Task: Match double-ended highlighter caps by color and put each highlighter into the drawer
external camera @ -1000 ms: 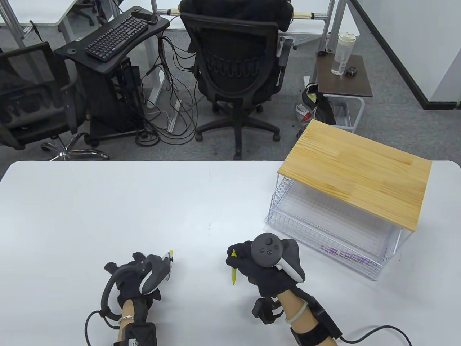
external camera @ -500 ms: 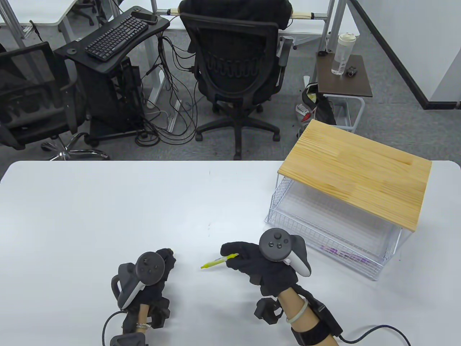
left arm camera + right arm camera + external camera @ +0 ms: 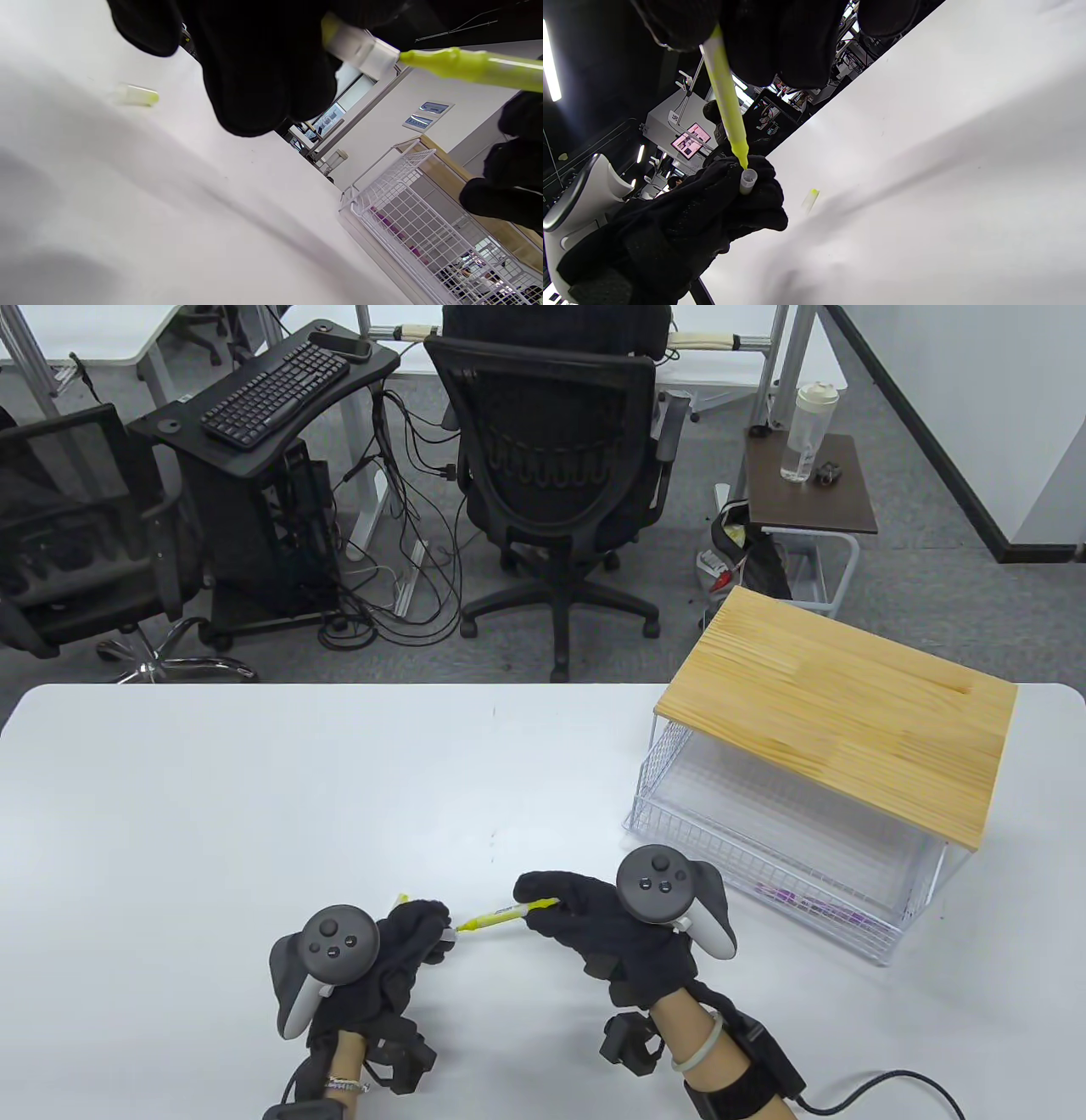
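The right hand [image 3: 624, 929] pinches a yellow highlighter [image 3: 496, 917], lying nearly level, tip pointing left into a clear cap [image 3: 747, 181] pinched by the left hand [image 3: 399, 959]. A second cap [image 3: 135, 94] lies loose on the table [image 3: 212, 797] beyond. Farther right stands the wire drawer [image 3: 764, 848]; purple things inside are hard to make out.

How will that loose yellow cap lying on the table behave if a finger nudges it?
The loose cap looks like a small, thin plastic cylinder lying on its side on the smooth white table, so it will probably roll or skid at a light touch. It seems very light and rigid. Being tiny, it may slip from gloved fingertips, so a pinch is likely safer than a push.
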Demonstrator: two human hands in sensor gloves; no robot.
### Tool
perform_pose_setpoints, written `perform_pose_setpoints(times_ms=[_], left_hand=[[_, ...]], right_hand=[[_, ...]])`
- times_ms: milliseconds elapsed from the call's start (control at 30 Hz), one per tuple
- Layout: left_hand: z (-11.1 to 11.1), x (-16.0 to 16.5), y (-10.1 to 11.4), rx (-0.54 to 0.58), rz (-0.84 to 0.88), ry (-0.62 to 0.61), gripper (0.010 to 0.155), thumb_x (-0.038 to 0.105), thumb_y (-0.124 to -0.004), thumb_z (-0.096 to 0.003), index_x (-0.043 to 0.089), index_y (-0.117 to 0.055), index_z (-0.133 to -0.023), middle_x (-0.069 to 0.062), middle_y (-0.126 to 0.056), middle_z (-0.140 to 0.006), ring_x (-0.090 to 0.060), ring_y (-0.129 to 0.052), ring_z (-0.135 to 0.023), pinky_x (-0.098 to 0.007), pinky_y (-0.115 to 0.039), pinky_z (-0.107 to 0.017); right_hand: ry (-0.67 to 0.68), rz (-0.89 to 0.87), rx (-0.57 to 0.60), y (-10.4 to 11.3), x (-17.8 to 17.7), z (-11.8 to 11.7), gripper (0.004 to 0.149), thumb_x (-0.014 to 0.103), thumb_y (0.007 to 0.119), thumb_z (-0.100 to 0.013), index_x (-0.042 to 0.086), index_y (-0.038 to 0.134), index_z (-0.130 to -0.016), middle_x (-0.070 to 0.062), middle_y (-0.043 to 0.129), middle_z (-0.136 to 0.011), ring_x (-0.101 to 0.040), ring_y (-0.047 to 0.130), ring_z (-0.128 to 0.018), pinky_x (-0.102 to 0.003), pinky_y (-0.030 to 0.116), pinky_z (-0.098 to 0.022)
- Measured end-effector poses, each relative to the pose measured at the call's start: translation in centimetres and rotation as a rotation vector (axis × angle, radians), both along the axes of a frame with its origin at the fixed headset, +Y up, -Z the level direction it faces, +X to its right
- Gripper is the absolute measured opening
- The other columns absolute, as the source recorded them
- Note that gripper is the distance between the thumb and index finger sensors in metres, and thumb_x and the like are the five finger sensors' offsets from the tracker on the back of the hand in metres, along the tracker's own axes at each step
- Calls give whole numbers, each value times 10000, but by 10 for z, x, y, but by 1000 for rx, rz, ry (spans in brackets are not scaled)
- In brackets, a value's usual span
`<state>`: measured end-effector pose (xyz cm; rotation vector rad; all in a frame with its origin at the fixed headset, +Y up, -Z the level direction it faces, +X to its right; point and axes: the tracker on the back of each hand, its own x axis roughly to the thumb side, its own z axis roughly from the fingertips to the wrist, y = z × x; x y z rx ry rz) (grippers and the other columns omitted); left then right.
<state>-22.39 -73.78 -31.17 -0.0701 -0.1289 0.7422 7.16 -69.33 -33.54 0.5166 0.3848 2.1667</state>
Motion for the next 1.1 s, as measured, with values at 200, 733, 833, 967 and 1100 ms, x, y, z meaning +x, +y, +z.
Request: perform_pose_setpoints(times_ms=[200,733,833,967,1100], left_hand=[[0,2,-3,-8,67,-9,449,357,-598,-557,150,-768,-916,-12,-974,-776,-194,-1036,-614,-587,-663,-655],[-2,4,-8,-74,276,-123,498,370,-593,-564,146,-710,-993,-33,-924,-861,-230,-995,-695,-607,-639,-667],[-2,11,-9,-109,276,-213,523,360,-604,-563,138,-675,-1032,-64,-881,-915,-263,-959,-745,-620,-616,-676],[2,20,-5,-93,182,-277,568,378,-640,-546,124,-658,-1054,-74,-855,-945,-265,-942,-771,-615,-617,-681],[9,32,3,48,47,-200,522,348,-689,-518,135,-754,-990,-45,-930,-858,-214,-1000,-685,-578,-663,-670]], right_hand=[[17,-13,-23,-2,0,-1,434,488,667,-621,475,518,-1029,180,699,-1074,-140,768,-994,-539,477,-884],[20,-39,-61,-4,3,-5,443,498,645,-634,472,486,-1046,193,675,-1089,-130,753,-1007,-534,467,-890],[16,-43,-69,-5,4,-6,461,505,622,-640,447,464,-1069,194,668,-1091,-127,747,-1010,-530,463,-892],[4,-49,-73,-6,6,-8,470,511,596,-642,416,457,-1081,196,667,-1088,-118,746,-1008,-524,462,-895],[-7,-60,-76,-6,10,-9,454,525,590,-639,410,479,-1063,200,685,-1063,-107,755,-992,-518,460,-897]])
